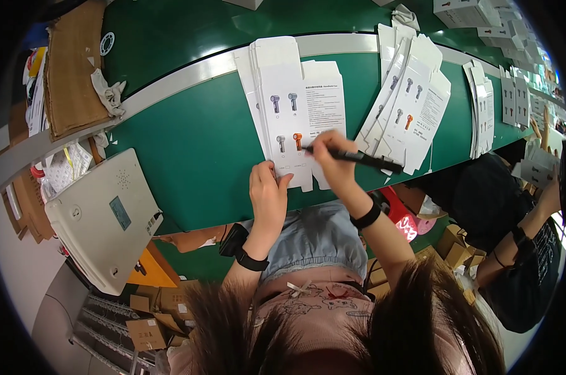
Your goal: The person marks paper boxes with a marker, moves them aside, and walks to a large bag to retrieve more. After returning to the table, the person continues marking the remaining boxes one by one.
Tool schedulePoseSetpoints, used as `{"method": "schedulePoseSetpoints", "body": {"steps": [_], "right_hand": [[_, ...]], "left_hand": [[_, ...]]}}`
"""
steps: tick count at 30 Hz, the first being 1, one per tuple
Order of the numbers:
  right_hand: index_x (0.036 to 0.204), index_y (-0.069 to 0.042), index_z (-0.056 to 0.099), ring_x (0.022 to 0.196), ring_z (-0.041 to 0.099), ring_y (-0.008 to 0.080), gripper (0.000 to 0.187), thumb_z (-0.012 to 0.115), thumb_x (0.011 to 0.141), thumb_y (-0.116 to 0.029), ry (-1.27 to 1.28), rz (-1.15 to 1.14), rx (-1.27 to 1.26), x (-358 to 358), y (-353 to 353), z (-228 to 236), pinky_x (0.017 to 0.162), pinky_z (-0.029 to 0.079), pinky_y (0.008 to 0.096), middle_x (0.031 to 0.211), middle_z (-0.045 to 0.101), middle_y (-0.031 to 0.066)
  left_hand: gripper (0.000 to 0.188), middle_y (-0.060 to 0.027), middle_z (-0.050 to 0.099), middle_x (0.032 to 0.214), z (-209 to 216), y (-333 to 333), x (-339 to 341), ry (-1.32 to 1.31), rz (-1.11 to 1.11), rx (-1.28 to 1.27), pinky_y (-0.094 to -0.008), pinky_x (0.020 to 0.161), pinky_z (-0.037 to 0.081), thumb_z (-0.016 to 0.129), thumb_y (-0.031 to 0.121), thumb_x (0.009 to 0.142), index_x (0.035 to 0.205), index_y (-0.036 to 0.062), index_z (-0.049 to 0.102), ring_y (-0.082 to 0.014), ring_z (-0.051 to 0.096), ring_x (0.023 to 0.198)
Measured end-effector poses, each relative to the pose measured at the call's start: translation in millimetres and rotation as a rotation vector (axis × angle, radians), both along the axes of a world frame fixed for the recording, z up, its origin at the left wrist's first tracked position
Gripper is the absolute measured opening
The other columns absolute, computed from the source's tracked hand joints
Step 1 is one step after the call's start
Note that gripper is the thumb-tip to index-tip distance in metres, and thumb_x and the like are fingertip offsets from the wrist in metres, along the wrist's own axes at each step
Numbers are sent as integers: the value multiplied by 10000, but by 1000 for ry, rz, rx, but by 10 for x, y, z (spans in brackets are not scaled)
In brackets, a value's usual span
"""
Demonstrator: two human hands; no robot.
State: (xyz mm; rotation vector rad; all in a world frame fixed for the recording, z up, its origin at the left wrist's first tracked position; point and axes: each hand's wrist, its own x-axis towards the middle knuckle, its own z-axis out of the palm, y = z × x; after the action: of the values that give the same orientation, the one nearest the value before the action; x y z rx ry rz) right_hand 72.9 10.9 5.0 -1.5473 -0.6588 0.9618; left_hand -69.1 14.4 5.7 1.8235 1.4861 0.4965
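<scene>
One-handed, steadied a flat printed carton blank on the green tabletop, pressing its lower left with the left hand, its fingers loosely extended. Gripped a black marker in the right hand, pointing beside the orange fan picture. Judged the blank light, thin, stiff yet creasable, probably slippery; best held by its lower edges. Farther right, saw more blanks overlapping; leftward, a white device.

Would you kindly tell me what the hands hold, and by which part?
The right hand holds the marker near its tip; the left hand touches a carton.
</scene>
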Motion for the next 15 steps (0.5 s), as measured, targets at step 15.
{"method": "schedulePoseSetpoints", "body": {"steps": [15], "right_hand": [[672,-12,549,487,526,91,55,603,676,-10,-335,217,-67,-179,-286,-140,450,404,225,559,552,62]], "left_hand": [[330,-130,455,736,39,-9,20,-20,-7,-77,-365,590,388,670,15,648,880,-17,438,-286,457,669]]}}
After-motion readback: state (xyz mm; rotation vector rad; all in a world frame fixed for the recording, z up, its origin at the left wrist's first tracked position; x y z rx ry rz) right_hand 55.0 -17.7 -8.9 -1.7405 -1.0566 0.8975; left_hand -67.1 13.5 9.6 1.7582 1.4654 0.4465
